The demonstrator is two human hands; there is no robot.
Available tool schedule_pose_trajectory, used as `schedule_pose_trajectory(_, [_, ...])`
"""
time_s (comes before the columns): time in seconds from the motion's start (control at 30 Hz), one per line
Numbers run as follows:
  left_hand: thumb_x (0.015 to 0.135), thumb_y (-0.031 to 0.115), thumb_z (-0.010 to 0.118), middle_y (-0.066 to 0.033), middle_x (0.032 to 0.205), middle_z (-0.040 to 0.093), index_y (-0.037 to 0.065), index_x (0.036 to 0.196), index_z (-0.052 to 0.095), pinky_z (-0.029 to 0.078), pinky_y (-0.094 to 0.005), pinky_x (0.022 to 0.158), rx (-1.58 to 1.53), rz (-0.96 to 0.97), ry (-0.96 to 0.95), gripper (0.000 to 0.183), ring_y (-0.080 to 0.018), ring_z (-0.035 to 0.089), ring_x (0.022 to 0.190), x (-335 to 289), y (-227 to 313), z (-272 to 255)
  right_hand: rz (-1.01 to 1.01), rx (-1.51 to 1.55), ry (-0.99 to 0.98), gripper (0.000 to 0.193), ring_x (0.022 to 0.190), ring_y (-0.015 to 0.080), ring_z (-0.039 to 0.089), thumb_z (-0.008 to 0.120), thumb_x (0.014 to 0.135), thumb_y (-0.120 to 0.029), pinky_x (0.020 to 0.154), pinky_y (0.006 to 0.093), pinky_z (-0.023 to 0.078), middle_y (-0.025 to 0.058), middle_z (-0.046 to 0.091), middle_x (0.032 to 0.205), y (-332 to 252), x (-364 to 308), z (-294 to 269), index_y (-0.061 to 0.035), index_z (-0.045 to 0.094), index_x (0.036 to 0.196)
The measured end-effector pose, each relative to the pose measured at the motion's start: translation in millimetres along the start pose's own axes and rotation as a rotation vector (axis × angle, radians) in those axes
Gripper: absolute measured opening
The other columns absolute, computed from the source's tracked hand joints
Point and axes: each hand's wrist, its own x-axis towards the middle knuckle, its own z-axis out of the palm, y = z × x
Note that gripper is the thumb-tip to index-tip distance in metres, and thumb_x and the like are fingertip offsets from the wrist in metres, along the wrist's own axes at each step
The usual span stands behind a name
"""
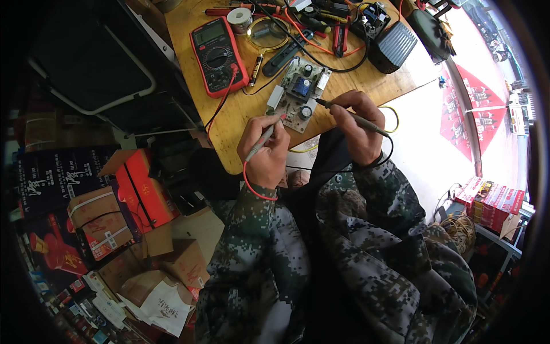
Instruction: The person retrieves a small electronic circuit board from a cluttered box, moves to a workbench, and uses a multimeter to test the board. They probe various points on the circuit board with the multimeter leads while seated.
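A circuit board [290,105] with a dark blue transformer and several capacitors lies near the front edge of the wooden table. My left hand [263,150] is closed round a grey test probe [259,144] with a red lead, its tip at the board's lower left. In my right hand [361,127] is another grey test probe [366,124], on a black lead, pointing at the board's right side. Whether either tip touches metal is too small to tell. A red multimeter [219,56], with leads plugged in, lies left of the board.
Behind the board are a solder spool [239,20], a battery [256,70], a dark-handled tool [287,53], red-handled pliers [340,39] and a black ribbed box [393,47]. A folded chair [91,74] stands at left. Cardboard boxes [177,266] lie below it.
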Motion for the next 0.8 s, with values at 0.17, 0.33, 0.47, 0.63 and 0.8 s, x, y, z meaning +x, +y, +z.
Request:
schedule_pose_trajectory(0.17, [0.102,0.0,0.069,-0.0054,0.099,0.07,-0.003,0.112,0.067,0.052,-0.024,0.068,-0.012,-0.013,0.02,0.011,-0.0065,0.062,0.079,0,-4,1,-0.147,-0.23,-0.126,0.012,0.078,0.0229,0.07,0.076,0.089,-0.002,0.073,0.0339,0.055,0.0122,0.071,0.09,-11,12,14,0.0008,0.074,0.1])
schedule_pose_trajectory(0.33, [0.095,-0.002,0.072,-0.0135,0.102,0.072,-0.002,0.108,0.068,0.058,-0.033,0.075,-0.011,-0.022,0.05,0.013,-0.0219,0.072,0.086,-1,-3,1,-0.157,-0.269,-0.161,0.013,0.077,0.0279,0.069,0.076,0.087,-0.004,0.07,0.037,0.055,0.0139,0.068,0.088,-9,15,22,0.0003,0.074,0.099])
schedule_pose_trajectory(0.47, [0.1,-0.002,0.069,-0.006,0.1,0.07,-0.004,0.111,0.068,0.053,-0.0248,0.069,0.01,0.023,0.042,0.011,-0.0083,0.063,0.082,-1,0,2,-0.165,-0.265,-0.15,0.012,0.076,0.0286,0.069,0.076,0.086,-0.004,0.069,0.0375,0.054,0.014,0.068,0.087,-7,16,24,0.0,0.073,0.097])
schedule_pose_trajectory(0.63, [0.099,-0.002,0.07,-0.0062,0.097,0.07,-0.004,0.109,0.068,0.053,-0.0247,0.067,0.043,0.083,0.059,0.01,-0.0083,0.064,0.079,0,1,2,-0.167,-0.327,-0.143,0.01,0.075,0.0296,0.069,0.076,0.086,-0.005,0.068,0.0381,0.054,0.0125,0.068,0.086,-11,17,26,-0.0013,0.072,0.095])
schedule_pose_trajectory(0.8, [0.099,-0.002,0.07,-0.0058,0.091,0.069,-0.004,0.109,0.067,0.053,-0.0252,0.064,0.017,0.035,0.054,0.011,-0.0092,0.065,0.072,0,2,2,-0.196,-0.377,-0.173,0.01,0.077,0.0319,0.07,0.076,0.085,-0.005,0.069,0.0394,0.055,0.0127,0.068,0.086,-17,21,27,-0.0022,0.072,0.094])
